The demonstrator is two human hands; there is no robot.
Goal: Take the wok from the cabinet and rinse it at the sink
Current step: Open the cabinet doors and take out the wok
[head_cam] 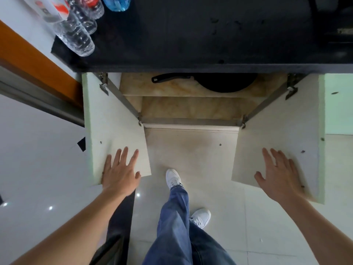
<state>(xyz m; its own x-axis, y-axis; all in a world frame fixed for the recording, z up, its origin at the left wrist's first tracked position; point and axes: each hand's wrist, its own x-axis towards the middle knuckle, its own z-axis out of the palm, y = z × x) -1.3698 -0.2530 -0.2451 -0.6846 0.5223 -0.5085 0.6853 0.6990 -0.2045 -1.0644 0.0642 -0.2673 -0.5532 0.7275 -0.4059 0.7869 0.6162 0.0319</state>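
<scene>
Spreading my fingers flat, I have my left hand [120,174] against the left cabinet door [114,134] and my right hand [279,175] against the right cabinet door [277,142], both palms open and gripping nothing. Both doors stand wide open. Beyond them the wok [223,82] sits untouched on the upper shelf [162,88] under the dark counter [191,35], handle pointing left. Lifting it out and rinsing it remain, I judge; no sink shows

access: both cabinet doors [118,134] swung wide | shelf [172,88] front open | overhead: desk [191,44] edge overhangs wok [225,83]
</scene>
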